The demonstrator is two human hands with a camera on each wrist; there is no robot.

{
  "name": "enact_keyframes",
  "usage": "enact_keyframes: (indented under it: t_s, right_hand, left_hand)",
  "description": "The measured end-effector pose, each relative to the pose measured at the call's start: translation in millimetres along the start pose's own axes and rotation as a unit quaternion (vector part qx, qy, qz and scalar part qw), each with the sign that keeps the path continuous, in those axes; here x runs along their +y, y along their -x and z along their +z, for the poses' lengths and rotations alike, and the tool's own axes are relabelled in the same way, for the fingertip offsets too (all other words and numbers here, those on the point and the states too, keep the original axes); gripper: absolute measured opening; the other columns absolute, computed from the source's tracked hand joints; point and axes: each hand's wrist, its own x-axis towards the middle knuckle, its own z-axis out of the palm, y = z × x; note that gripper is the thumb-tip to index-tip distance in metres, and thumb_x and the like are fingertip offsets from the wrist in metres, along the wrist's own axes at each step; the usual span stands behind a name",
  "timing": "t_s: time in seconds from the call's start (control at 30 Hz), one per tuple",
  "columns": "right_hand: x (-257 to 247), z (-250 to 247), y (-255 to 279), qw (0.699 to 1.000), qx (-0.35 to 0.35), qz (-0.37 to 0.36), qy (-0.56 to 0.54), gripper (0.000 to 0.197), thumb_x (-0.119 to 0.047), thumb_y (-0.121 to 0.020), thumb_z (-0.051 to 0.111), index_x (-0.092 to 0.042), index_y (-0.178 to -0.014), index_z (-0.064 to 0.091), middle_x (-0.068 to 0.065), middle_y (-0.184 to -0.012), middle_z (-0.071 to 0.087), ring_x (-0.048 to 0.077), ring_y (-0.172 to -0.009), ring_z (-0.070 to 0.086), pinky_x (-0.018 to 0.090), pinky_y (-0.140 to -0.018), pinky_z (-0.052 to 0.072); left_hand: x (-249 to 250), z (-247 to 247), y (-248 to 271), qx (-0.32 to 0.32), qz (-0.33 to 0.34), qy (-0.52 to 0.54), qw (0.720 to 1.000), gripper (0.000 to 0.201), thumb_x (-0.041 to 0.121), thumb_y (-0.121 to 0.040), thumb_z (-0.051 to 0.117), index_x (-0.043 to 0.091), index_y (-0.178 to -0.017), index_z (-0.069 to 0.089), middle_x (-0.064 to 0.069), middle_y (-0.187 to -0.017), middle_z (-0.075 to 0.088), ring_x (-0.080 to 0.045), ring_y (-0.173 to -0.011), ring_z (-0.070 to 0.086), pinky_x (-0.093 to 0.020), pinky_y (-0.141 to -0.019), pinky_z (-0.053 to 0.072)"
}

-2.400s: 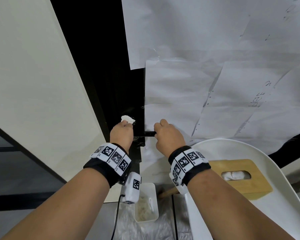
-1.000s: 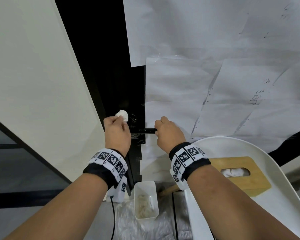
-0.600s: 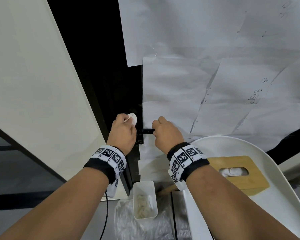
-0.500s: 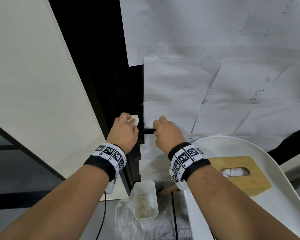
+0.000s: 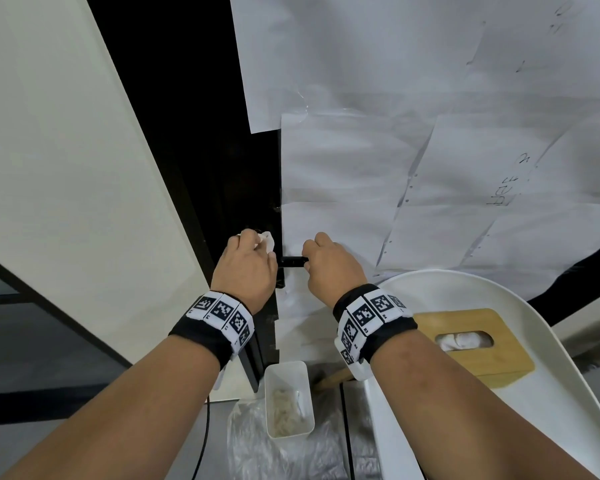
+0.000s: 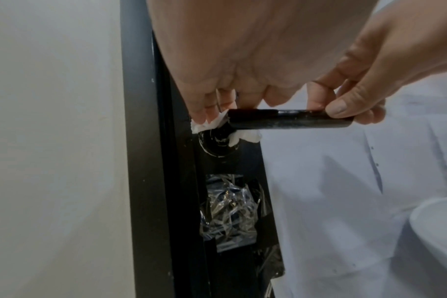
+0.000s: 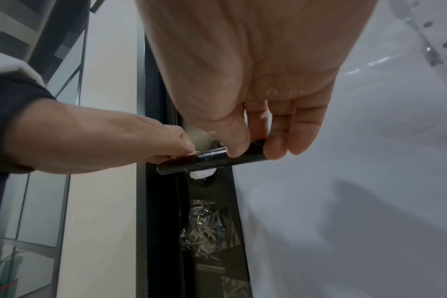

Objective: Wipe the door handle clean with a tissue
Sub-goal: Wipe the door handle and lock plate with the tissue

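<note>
- Right hand (image 5: pixel 331 263): fingers curled round free end of the black door handle (image 6: pixel 288 121).
- Left hand (image 5: pixel 245 270): fingers pinch white tissue (image 6: pixel 207 125) against the door handle's base, at door edge.

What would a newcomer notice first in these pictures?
Two hands meet at a black handle on a dark door edge. The left hand presses a white tissue at the handle's base, and the right hand pinches its free end. White paper sheets cover the door to the right.
</note>
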Motion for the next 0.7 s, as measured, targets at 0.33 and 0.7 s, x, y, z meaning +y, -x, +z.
enact_keyframes:
  t_s: [0.33, 0.7]
  right_hand:
    - [-0.4, -6.4, 0.9, 1.0, -0.02, 0.005, -0.004, 0.018, 0.0, -0.084, 0.046, -0.008, -0.099, 0.053, 0.011, -0.104, 0.048, 0.026, -0.074, 0.044, 0.035, -0.059, 0.035]
    - [-2.9, -8.4, 1.5, 0.999, -0.034, 0.006, -0.013, 0.027, 0.006, -0.077, 0.044, -0.006, -0.1, 0.052, 0.012, -0.105, 0.047, 0.025, -0.074, 0.041, 0.035, -0.061, 0.036]
  left_hand:
    - [4.8, 1.7, -12.0, -0.031, -0.033, 0.018, 0.999, 0.056, 0.044, -0.096, 0.03, 0.004, -0.095, 0.069, -0.002, -0.113, 0.048, -0.023, -0.102, 0.042, -0.035, -0.089, 0.044]
    - [2.4, 5.2, 9.9, 0.024, -0.099, 0.216, 0.971, 0.042, 0.036, -0.1, 0.034, 0.006, -0.126, 0.048, -0.011, -0.139, 0.028, -0.026, -0.103, 0.056, -0.026, -0.085, 0.046]
